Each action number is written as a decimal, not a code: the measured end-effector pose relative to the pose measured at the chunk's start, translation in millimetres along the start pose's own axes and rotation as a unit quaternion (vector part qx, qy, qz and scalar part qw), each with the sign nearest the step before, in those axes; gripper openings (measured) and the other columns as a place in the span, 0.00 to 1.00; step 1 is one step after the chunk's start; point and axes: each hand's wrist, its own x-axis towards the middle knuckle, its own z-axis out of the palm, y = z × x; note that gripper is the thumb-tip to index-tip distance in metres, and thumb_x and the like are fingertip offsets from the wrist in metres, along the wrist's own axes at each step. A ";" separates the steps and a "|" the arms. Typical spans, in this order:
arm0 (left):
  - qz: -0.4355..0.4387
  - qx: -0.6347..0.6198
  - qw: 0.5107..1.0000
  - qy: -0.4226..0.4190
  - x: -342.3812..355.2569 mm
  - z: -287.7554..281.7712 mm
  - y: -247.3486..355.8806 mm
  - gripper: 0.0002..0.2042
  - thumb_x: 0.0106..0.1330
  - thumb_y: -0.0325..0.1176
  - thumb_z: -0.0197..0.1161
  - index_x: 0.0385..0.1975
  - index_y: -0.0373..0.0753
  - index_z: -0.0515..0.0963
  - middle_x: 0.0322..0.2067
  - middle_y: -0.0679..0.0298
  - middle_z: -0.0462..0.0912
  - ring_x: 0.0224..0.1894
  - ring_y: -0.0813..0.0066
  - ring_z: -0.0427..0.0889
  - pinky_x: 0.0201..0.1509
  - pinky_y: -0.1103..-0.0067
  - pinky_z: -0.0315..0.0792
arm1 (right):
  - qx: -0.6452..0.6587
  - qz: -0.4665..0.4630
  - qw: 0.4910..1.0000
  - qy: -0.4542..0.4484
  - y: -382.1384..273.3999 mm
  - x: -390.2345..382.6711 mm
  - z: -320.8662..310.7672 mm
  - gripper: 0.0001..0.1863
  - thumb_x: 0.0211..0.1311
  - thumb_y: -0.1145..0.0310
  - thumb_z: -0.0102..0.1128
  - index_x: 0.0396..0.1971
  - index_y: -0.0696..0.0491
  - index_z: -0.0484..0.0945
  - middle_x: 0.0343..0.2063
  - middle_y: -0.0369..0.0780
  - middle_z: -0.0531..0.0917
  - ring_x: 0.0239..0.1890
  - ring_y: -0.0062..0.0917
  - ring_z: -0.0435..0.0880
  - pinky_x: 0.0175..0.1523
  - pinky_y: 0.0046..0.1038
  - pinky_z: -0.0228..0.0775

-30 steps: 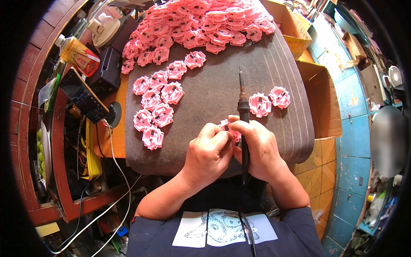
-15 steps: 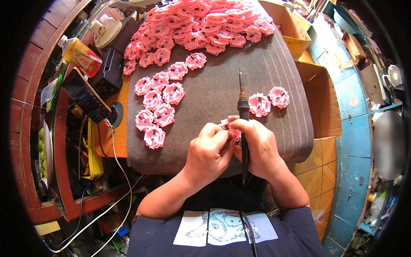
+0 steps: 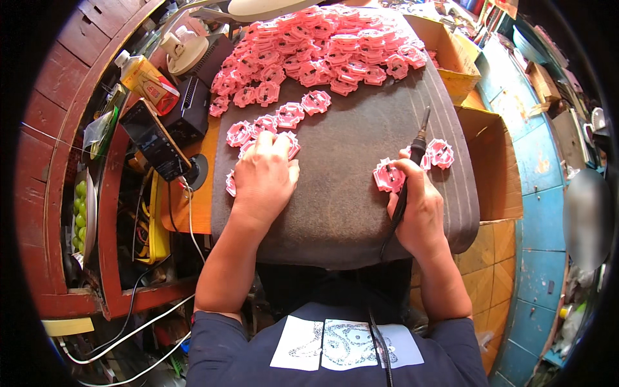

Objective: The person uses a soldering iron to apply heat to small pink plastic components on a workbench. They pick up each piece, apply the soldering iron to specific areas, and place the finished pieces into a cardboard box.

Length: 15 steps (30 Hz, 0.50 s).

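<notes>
A cardboard box and labelled bottle flank the dark mat. Right hand grips soldering iron; left hand covers pink parts, grip indeterminable.

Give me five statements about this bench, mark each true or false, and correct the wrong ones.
1. A big pink pile covers the far end of the dark work surface. True.
2. The left hand is on that pile. False: it is over a smaller pink group, nearer the person.
3. The right hand holds a soldering iron. True.
4. The soldering iron points toward the person. False: it points away.
5. The phone is left of the work surface. True.
</notes>
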 end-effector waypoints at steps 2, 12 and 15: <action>0.017 -0.012 1.000 -0.006 1.8 2.9 2.1 0.17 0.64 0.35 0.70 0.50 0.37 0.80 0.46 0.49 0.79 0.46 0.46 0.83 0.52 0.58 0.78 | 0.006 -0.003 1.000 0.024 -0.1 -1.3 -2.4 0.32 0.52 0.86 0.65 0.61 0.55 0.72 0.58 0.57 0.82 0.50 0.51 0.87 0.51 0.42 0.80; 0.141 -0.284 0.946 -0.069 -57.0 2.3 66.9 0.25 0.59 0.20 0.66 0.59 0.31 0.76 0.51 0.46 0.77 0.52 0.43 0.81 0.58 0.61 0.78 | 0.101 -0.121 0.986 0.051 -23.2 -39.1 10.5 0.29 0.55 0.79 0.73 0.57 0.53 0.71 0.45 0.51 0.85 0.38 0.47 0.86 0.42 0.43 0.80; 0.134 -0.330 0.932 -0.073 -63.9 3.6 68.3 0.25 0.59 0.18 0.64 0.60 0.31 0.75 0.52 0.46 0.77 0.53 0.43 0.82 0.57 0.61 0.78 | 0.093 -0.115 0.989 0.028 -27.0 -41.1 15.6 0.29 0.56 0.77 0.74 0.58 0.52 0.73 0.45 0.48 0.84 0.39 0.45 0.84 0.41 0.43 0.78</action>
